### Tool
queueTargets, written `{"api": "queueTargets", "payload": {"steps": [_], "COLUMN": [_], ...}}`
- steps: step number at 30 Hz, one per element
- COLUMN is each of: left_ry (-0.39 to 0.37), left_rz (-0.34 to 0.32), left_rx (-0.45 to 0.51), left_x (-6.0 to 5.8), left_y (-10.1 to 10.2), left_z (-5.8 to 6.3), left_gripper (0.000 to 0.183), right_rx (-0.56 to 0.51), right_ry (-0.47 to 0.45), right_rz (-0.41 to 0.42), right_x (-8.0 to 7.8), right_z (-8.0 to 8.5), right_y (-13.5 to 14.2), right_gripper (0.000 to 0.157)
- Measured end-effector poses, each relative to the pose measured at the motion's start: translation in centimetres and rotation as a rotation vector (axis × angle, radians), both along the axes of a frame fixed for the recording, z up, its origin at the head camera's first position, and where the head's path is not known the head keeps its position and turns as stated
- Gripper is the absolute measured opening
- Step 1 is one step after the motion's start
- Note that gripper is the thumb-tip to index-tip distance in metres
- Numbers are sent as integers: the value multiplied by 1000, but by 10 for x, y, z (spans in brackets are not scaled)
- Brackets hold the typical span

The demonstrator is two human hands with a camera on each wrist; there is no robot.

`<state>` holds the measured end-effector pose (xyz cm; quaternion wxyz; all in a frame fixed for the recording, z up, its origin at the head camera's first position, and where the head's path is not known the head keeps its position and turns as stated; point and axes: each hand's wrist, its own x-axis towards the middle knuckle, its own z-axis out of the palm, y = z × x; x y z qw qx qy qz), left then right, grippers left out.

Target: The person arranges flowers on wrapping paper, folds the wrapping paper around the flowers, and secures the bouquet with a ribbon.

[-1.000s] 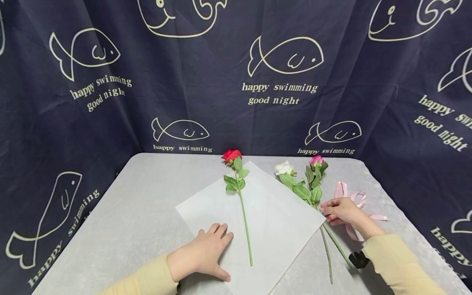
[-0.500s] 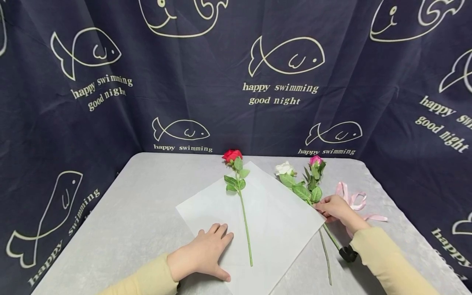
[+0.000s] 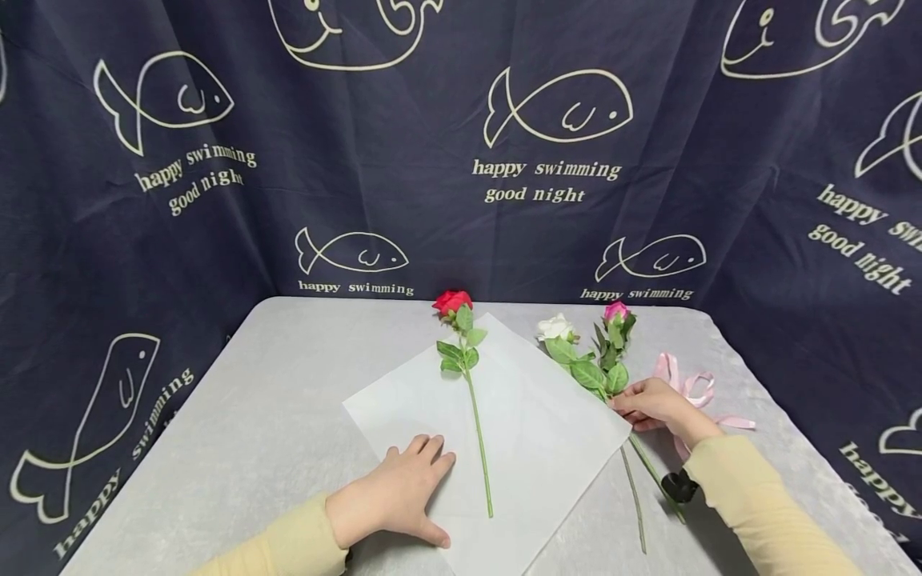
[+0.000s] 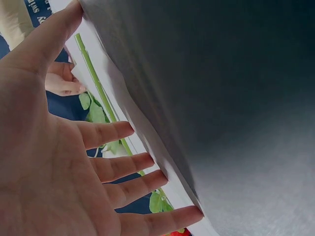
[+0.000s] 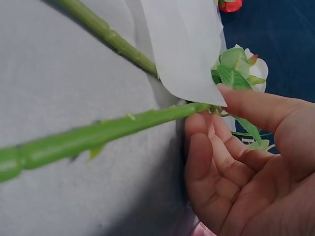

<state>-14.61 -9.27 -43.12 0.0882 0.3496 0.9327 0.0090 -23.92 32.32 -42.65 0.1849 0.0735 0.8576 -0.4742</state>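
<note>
My left hand [image 3: 396, 496] rests with fingers spread on the left edge of a white paper sheet [image 3: 547, 456]. A red rose [image 3: 452, 303] lies on the sheet, its long green stem [image 3: 479, 440] to the right of that hand. At the sheet's right corner, my right hand [image 3: 659, 406] pinches a green rose stem [image 5: 118, 129] between thumb and fingers. The paper corner overlaps the stem at the thumb; I cannot tell whether it is gripped too. A white rose [image 3: 556, 328] and a pink rose [image 3: 615, 312] lie beyond this hand, their stems crossing near it.
A looped pink ribbon [image 3: 699, 388] lies behind and right of the right hand. A small black object [image 3: 679, 486] shows at the right cuff. Dark fish-print cloth [image 3: 432, 160] hangs behind the grey-covered table [image 3: 274, 384].
My right hand has moved slightly left onto the stems at the paper's corner, and the pink rose has shifted a little left. The left hand has stayed in place.
</note>
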Motion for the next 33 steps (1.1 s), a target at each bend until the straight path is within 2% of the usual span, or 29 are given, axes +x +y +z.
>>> {"api": "queueTargets", "payload": {"steps": [4,12,21,33], "left_ry": [9,16,13,12], "left_rz": [-3,-8,-7,-6], "left_rx": [5,4,6,1], "left_x": [-1,-1,-1,-1], "left_y": [0,0,-1,-1], "left_z": [0,-2,-2,-2], "left_gripper": [106,105,106,105], "right_rx": [-22,-137,-207,-191], "right_ry": [2,-52,-59,-22], "right_rz": [23,92,101,130], "right_x": [0,-2,-4,-7], "right_z": [0,1,8,28], "right_y": [2,11,18,23], "right_gripper": [24,41,42,49]}}
